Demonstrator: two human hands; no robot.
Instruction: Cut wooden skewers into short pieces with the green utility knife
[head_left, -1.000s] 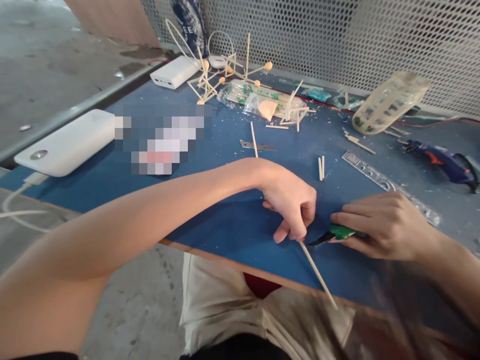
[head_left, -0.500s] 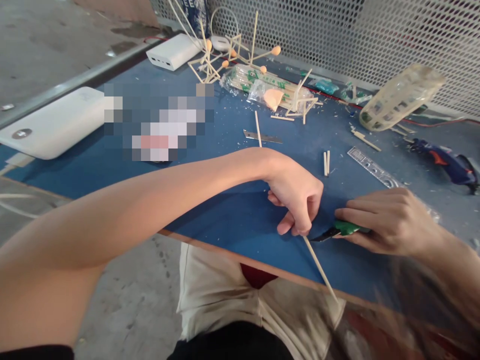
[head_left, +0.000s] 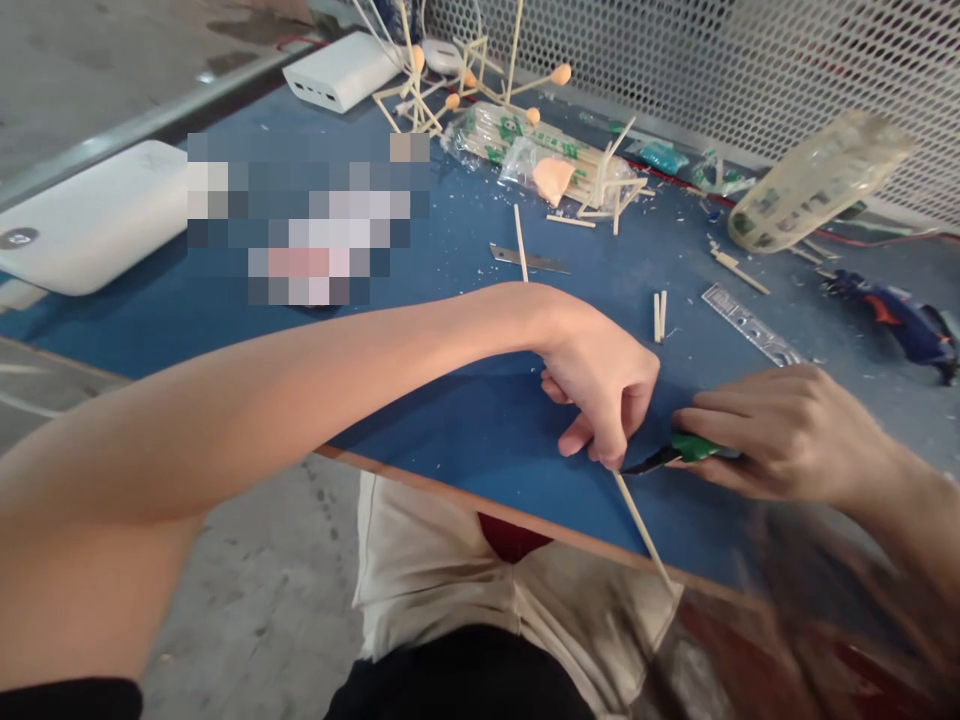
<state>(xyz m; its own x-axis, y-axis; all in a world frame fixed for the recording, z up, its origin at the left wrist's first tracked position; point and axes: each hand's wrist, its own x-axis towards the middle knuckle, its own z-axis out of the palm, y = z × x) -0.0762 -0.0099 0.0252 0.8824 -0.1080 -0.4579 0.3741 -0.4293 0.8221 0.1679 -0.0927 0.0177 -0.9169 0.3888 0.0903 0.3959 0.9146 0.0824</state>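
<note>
My left hand [head_left: 604,390] is closed on a thin wooden stick [head_left: 641,525], pressing it against the blue tabletop [head_left: 465,420]. One end of the stick reaches past the table's front edge; the other shows beyond my wrist, lying across a loose metal blade [head_left: 551,263]. In my right hand [head_left: 787,430] is a green-handled utility knife [head_left: 694,447]. Its dark blade meets or nearly meets the stick just beside my left fingertips. Two short cut stick pieces [head_left: 659,317] lie beyond my hands.
Behind are a clear ruler [head_left: 750,325], a blue glue gun [head_left: 900,315], a cut plastic bottle [head_left: 817,185], bagged sticks [head_left: 525,145] and stick frames with orange balls [head_left: 442,85]. White power banks [head_left: 97,215] stand left. A perforated metal panel [head_left: 675,60] borders the back.
The knife blade has come closer to the stick by my left fingertips. My left hand keeps its grip. The whole view has shifted slightly.
</note>
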